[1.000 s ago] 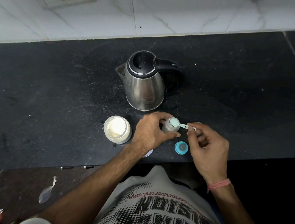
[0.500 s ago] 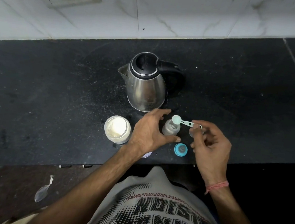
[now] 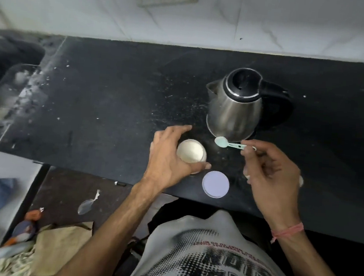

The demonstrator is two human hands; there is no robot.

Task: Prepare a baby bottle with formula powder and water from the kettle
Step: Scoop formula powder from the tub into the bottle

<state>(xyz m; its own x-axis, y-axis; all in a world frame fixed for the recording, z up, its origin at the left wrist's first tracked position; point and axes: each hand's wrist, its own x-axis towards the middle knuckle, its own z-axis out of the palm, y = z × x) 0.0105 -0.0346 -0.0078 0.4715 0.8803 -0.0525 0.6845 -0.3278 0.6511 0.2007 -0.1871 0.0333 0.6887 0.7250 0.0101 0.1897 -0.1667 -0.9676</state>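
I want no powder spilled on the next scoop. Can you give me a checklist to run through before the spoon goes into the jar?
1. Powder jar open, lid off beside it: ok.
2. Left hand steadying the jar: ok.
3. Scoop in the right hand grip: ok.
4. Scoop bowl empty: looks so, ok.
5. Scoop over the jar mouth: not ok, it hovers to the right, near the kettle.
6. Bottle within sight: not ok.

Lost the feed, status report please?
Left hand grips open white powder jar. Right hand holds pale green plastic scoop beside the jar. Baby bottle not visible.
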